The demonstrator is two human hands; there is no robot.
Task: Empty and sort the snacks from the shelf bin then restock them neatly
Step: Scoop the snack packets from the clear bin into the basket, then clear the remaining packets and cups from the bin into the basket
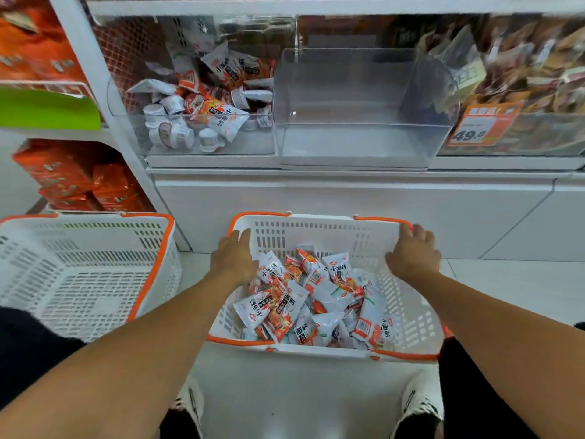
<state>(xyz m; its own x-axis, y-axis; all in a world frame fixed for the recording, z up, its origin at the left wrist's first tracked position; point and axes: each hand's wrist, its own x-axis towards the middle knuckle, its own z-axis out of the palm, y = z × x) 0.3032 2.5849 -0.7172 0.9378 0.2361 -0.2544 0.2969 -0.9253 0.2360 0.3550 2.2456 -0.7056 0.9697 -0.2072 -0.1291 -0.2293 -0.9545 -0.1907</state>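
Both hands grip the basket [323, 350] on the floor: left hand [234, 259] curled over its left rim, right hand [413, 256] over the right rim, fingers wrapped round the edge. Snack packets [311, 299] (white and orange) fill it. The clear bin [357, 134] sits on the shelf above.

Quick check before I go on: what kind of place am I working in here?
Most likely a shop's snack aisle: clear shelf bins of wrapped snacks, an orange price tag reading 49.8, and white shopping baskets on the floor.
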